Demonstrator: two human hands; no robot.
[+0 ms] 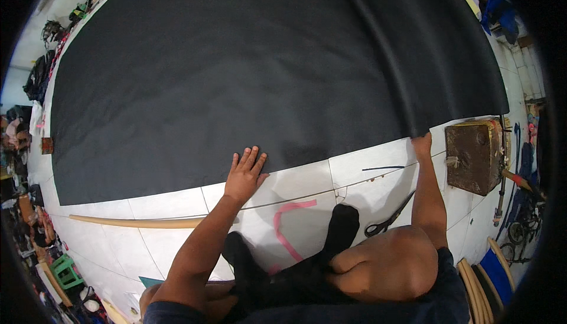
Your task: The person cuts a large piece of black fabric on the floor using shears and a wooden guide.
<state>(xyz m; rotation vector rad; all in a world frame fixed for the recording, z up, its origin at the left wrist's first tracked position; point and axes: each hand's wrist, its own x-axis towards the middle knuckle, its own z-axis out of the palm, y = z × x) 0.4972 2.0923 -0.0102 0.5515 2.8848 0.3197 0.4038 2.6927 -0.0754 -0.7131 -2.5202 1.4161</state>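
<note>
A large black sheet of material point(224, 88) is spread over the white tiled floor before me. My left hand point(246, 175) lies flat on its near edge, fingers spread. At the near edge further right, my right hand point(422, 146) is closed on the sheet, where a raised fold point(390, 64) runs away from me. Fingertips of the right hand are partly hidden by the sheet. Black-handled scissors point(390, 218) lie on the floor beside my right knee. A thin dark strip point(383, 168) lies on the tiles left of my right hand.
A worn brown block point(472, 156) stands by the sheet's right corner, with a hammer point(522, 182) beside it. A long pale curved strip point(136, 222) lies at the left. Pink tape point(286, 229) marks the floor between my feet. A green plastic stool point(66, 270) and clutter line the left side.
</note>
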